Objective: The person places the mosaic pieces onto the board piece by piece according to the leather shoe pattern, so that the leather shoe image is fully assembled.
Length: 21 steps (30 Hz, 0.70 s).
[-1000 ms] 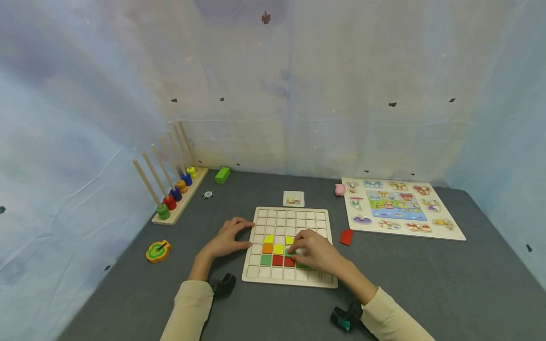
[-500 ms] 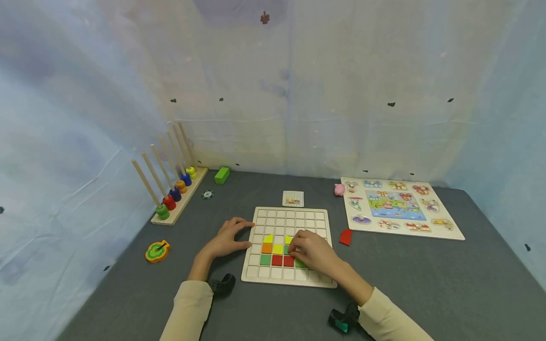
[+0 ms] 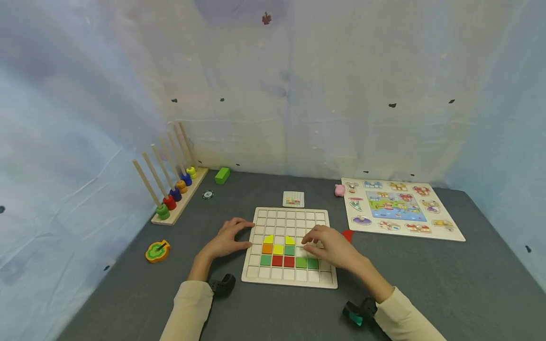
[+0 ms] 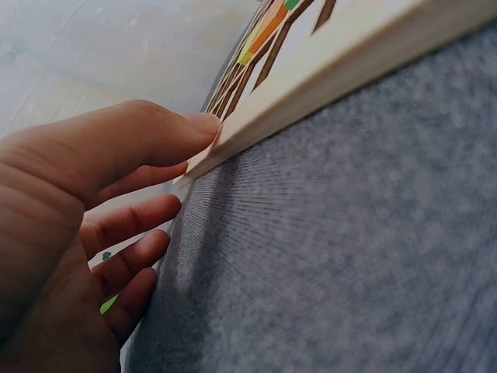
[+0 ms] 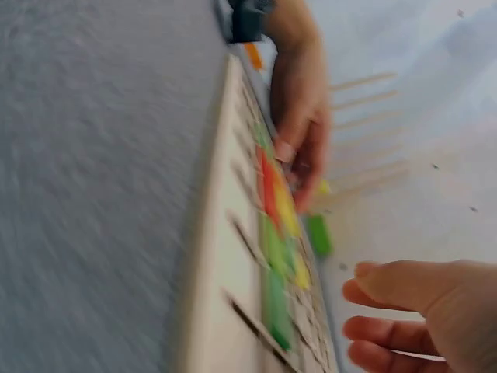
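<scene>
A square wooden grid board (image 3: 290, 215) lies in front of me in the head view. Coloured tiles fill some of its cells: an orange tile (image 3: 267, 248), a yellow square (image 3: 278, 249), red tiles (image 3: 277, 261), several greens and two yellow pieces with slanted sides. My left hand (image 3: 226, 240) touches the board's left edge; in the left wrist view its thumb (image 4: 167, 132) rests against the rim. Over the board's right part hovers my right hand (image 3: 330, 245), fingers loosely bent, with nothing visible between them. The right wrist view is blurred.
Behind the board lies a small pattern card (image 3: 293, 199). A red piece (image 3: 348, 235) is partly hidden behind my right hand. Around stand a peg stacker (image 3: 181, 196), a green block (image 3: 222, 175), a poker chip (image 3: 207, 194), a pink pig (image 3: 339, 190) and a picture puzzle (image 3: 398, 206).
My right hand has let go of the green tile below the right yellow piece and moved to the right, uncovering the green tiles in the lower row. The left hand stays put.
</scene>
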### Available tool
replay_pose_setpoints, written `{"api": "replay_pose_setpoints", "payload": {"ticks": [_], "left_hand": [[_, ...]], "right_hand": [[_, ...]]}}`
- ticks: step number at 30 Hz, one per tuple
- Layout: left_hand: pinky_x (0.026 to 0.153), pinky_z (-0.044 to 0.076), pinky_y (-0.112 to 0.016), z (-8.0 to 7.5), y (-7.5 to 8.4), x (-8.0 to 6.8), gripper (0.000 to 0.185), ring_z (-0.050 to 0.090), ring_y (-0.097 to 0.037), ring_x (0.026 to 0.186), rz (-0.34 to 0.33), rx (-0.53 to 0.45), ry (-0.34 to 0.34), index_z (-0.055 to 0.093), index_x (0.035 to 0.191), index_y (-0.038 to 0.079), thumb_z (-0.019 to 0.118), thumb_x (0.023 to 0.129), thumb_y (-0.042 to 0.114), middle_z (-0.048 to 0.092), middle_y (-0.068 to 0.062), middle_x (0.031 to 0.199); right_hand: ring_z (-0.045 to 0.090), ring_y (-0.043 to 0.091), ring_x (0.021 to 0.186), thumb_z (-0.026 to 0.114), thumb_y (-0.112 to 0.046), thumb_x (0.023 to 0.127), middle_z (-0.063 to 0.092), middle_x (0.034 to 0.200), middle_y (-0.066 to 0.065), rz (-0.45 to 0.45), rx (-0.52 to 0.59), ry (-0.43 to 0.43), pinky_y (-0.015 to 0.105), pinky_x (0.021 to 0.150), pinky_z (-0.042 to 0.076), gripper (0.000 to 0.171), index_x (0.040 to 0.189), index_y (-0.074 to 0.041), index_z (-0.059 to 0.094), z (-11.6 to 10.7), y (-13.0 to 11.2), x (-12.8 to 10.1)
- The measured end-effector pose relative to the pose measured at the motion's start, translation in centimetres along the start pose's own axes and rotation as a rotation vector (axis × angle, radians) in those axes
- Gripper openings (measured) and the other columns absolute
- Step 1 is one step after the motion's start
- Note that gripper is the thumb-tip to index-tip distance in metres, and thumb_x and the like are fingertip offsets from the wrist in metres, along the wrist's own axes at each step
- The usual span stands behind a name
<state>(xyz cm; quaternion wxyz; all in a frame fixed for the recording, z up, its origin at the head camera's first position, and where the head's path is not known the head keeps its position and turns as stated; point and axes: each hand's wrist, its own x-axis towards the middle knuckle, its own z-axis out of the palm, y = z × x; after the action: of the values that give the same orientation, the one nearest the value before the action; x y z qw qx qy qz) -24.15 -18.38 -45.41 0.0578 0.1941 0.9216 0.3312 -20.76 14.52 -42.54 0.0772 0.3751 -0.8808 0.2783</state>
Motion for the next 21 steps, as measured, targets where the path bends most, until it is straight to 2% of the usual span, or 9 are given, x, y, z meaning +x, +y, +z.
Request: {"api": "replay_pose_setpoints", "payload": {"ticks": [7,12,15,21], "left_hand": [[0.095,0.030,-0.056,0.0,-0.1,0.0,0.054,0.035,-0.028,0.117,0.007,-0.003,0.006,0.054,0.132,0.017,0.071,0.082,0.029,0.043,-0.008,0.130],[0.095,0.030,-0.055,0.1,-0.1,-0.1,0.055,0.036,-0.028,0.116,0.007,0.004,0.013,0.053,0.132,0.017,0.071,0.082,0.028,0.043,-0.008,0.130],[0.095,0.030,-0.055,0.0,-0.1,0.0,0.055,0.036,-0.028,0.116,0.005,0.005,0.011,0.053,0.133,0.017,0.071,0.082,0.029,0.043,-0.008,0.130],[0.096,0.030,-0.055,0.0,0.1,0.0,0.055,0.035,-0.027,0.116,-0.003,0.005,0.002,0.053,0.133,0.018,0.071,0.082,0.030,0.043,-0.007,0.130]], "right_hand": [[0.058,0.009,0.076,0.063,-0.018,0.090,0.063,0.093,-0.002,0.046,0.069,0.011,0.027,0.062,0.047,0.015,0.099,-0.008,0.069,-3.1,1.4,-1.3],[0.057,0.007,0.075,0.064,-0.015,0.089,0.064,0.092,-0.001,0.090,0.065,-0.001,0.029,0.064,0.048,0.014,0.099,-0.007,0.069,-4.4,2.3,-1.6],[0.056,0.006,0.075,0.066,-0.011,0.086,0.064,0.091,0.001,0.110,0.039,-0.050,0.030,0.066,0.048,0.014,0.098,-0.007,0.069,-4.9,2.8,-1.9],[0.051,0.010,0.070,0.070,-0.004,0.081,0.060,0.083,0.003,0.144,-0.014,-0.203,0.027,0.063,0.043,0.019,0.100,-0.004,0.067,-5.3,4.3,-2.8]]}}
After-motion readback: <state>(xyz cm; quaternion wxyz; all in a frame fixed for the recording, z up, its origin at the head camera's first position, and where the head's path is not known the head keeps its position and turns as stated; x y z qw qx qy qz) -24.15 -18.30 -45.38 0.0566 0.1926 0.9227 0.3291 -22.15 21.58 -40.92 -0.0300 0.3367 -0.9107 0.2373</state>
